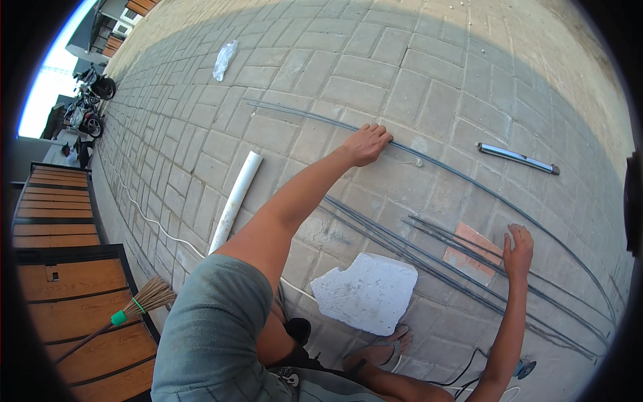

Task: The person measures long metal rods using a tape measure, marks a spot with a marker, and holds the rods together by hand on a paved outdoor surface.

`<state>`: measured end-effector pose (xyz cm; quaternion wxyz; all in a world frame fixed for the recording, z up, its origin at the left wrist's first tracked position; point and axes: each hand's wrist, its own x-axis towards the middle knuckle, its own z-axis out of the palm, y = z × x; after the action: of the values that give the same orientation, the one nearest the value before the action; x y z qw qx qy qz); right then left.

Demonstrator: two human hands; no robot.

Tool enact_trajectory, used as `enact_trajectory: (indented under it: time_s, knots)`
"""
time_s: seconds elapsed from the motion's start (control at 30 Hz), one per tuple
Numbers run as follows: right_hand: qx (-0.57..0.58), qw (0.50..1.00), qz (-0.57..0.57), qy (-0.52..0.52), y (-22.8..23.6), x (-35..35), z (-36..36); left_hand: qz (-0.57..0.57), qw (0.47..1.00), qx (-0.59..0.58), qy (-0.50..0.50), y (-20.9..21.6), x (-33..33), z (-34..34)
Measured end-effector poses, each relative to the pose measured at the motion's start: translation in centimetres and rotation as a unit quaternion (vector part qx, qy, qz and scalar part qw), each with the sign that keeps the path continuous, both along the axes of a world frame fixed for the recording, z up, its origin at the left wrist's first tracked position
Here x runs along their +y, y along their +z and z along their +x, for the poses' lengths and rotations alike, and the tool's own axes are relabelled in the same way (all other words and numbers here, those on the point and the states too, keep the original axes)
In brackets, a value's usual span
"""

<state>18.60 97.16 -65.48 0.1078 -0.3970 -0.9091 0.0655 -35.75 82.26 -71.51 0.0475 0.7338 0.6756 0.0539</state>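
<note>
My left hand [367,145] is closed around long thin steel rods [462,173], which run out past it to the far left and curve down to the right. Above a second bundle of steel rods [395,246] on the paving hovers my right hand [518,251], its thumb and fingers apart and nothing seen in it. A flat copper-coloured piece [473,258] lies under part of that bundle, near my right hand. Beyond the rods, on the right, is a shiny metal tube [518,159].
An irregular white slab [365,293] lies by my feet. Left of my arm are a white plastic pipe [236,199] and a white cable [158,228]. A twig broom [144,300] leans on a wooden gate. Crumpled clear plastic [225,60] lies farther off; motorcycles [86,110] stand far left.
</note>
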Motion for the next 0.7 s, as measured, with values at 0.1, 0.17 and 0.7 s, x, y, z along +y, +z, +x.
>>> enact_trajectory:
  time_s: [0.1, 0.17, 0.7]
  knots:
    - [0.017, 0.998, -0.041, 0.041, -0.3, -1.0, -7.8, -0.001, 0.999, -0.043, 0.019, 2.1, -1.4, 0.0]
    - [0.063, 0.993, 0.045, 0.090, 0.1, -0.7, -12.0, 0.004, 0.998, -0.056, 0.014, 3.6, -0.7, 0.5]
    - [0.092, 0.926, -0.365, 0.004, -3.6, 3.2, -15.3, 0.041, 0.996, -0.068, -0.047, 4.2, -3.2, 2.2]
